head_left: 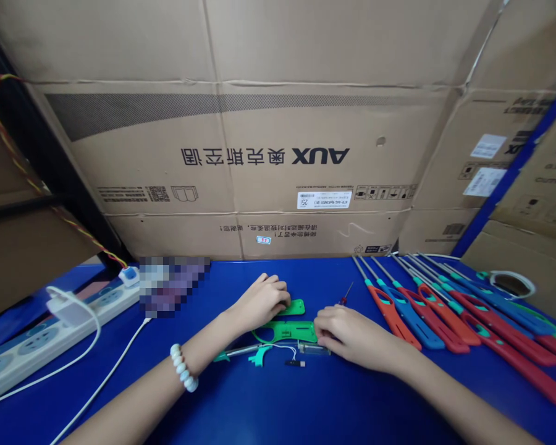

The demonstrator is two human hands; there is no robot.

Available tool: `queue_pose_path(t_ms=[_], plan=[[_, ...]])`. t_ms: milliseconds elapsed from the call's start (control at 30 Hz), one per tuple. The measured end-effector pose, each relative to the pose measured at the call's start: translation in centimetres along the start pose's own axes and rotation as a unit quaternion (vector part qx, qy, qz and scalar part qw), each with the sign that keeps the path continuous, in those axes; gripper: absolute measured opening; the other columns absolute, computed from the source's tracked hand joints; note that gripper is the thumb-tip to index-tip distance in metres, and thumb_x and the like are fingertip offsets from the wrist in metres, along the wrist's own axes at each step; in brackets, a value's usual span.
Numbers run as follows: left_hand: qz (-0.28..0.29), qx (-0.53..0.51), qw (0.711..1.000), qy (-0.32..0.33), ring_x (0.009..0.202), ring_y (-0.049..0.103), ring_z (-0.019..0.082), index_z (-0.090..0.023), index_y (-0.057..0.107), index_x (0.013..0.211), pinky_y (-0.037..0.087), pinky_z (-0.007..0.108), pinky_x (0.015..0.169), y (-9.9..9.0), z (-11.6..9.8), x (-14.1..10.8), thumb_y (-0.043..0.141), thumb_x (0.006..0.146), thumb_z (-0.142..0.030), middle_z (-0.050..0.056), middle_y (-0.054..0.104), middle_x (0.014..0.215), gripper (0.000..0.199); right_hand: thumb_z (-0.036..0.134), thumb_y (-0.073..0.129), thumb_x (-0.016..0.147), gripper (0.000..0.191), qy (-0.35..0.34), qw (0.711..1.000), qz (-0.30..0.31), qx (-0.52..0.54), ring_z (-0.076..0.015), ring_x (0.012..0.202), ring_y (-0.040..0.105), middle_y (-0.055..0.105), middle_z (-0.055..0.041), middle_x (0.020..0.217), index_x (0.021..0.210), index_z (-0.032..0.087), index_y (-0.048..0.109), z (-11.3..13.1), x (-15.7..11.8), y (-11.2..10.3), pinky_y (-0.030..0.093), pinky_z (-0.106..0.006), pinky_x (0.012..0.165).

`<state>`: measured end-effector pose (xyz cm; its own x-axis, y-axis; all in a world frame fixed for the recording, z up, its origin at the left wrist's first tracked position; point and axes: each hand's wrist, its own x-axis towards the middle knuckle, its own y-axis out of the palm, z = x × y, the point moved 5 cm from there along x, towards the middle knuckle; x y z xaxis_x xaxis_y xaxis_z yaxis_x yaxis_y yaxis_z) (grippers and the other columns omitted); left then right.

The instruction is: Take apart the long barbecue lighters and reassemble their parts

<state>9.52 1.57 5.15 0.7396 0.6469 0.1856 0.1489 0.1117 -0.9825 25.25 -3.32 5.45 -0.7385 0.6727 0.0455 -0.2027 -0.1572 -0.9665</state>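
Observation:
My left hand [265,301] has its fingers curled down on a green lighter casing half [297,307], covering its left part. Just in front lies a second green casing half [285,332] with its hollow inside facing up. Around the right end of that piece, the fingers of my right hand [347,330] are closed. Nearer to me rest a metal lighter tube [241,350], a teal trigger [260,356], a clear fuel tank [312,349] and a black igniter [294,363] with white wires. Behind my right hand is a small screwdriver [345,299] with a red handle.
Several long-necked lighters [414,315] in red, orange, blue and green lie in a row on the right of the blue table [259,408]. At left are a white power strip [41,337] and cables. A cardboard wall [269,123] stands behind.

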Motion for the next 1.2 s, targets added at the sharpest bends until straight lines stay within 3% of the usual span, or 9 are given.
queue_pose_path(t_ms=[233, 500, 733, 933, 1200], plan=[[0.008, 0.005, 1.0, 0.0, 0.09, 0.055, 0.018, -0.021, 0.065, 0.082, 0.03, 0.033, 0.082, 0.4, 0.2, 0.3, 0.059, 0.088, -0.011, -0.001, 0.063, 0.089, 0.013, 0.021, 0.06, 0.086, 0.007, 0.01, 1.0, 0.021, 0.005, -0.0179, 0.076, 0.058, 0.063, -0.0013, 0.079, 0.08, 0.019, 0.059, 0.1, -0.1, 0.2, 0.036, -0.028, 0.072], [0.028, 0.017, 0.999, 0.024, 0.08, 0.057, 0.018, -0.018, 0.065, 0.072, 0.032, 0.033, 0.08, 0.3, -0.2, 1.3, 0.059, 0.087, -0.011, 0.0, 0.062, 0.077, 0.017, 0.024, 0.07, 0.08, 0.012, 0.016, 0.999, 0.029, 0.006, -0.0173, 0.074, 0.057, 0.063, -0.0005, 0.078, 0.079, 0.018, 0.06, 0.4, 0.1, 0.3, 0.037, -0.026, 0.069], [0.038, 0.004, 0.998, 0.041, 0.082, 0.058, 0.016, -0.021, 0.068, 0.08, 0.033, 0.031, 0.082, -0.3, 0.3, 1.1, 0.049, 0.09, -0.006, -0.001, 0.065, 0.083, 0.027, 0.021, 0.07, 0.079, 0.011, 0.025, 0.999, 0.038, 0.014, -0.0163, 0.071, 0.057, 0.063, -0.0006, 0.076, 0.078, 0.017, 0.06, 0.3, 0.2, 0.3, 0.036, -0.025, 0.067], [0.041, 0.007, 0.997, 0.067, 0.085, 0.057, 0.015, -0.024, 0.069, 0.091, 0.035, 0.03, 0.083, -0.6, 0.2, 0.7, 0.05, 0.093, -0.01, -0.001, 0.064, 0.087, 0.023, 0.022, 0.071, 0.079, 0.012, 0.022, 0.999, 0.031, 0.021, -0.0164, 0.072, 0.057, 0.063, -0.0005, 0.077, 0.078, 0.018, 0.06, 0.1, 0.2, 0.5, 0.036, -0.024, 0.067], [0.029, 0.035, 0.994, 0.095, 0.081, 0.055, 0.016, -0.023, 0.069, 0.09, 0.036, 0.028, 0.075, -0.2, 0.2, 0.3, 0.05, 0.094, -0.013, 0.0, 0.061, 0.085, 0.022, 0.021, 0.07, 0.08, 0.011, 0.029, 0.999, 0.037, 0.019, -0.017, 0.074, 0.058, 0.064, -0.0012, 0.078, 0.078, 0.017, 0.06, 0.3, 0.2, 0.2, 0.036, -0.024, 0.065]])
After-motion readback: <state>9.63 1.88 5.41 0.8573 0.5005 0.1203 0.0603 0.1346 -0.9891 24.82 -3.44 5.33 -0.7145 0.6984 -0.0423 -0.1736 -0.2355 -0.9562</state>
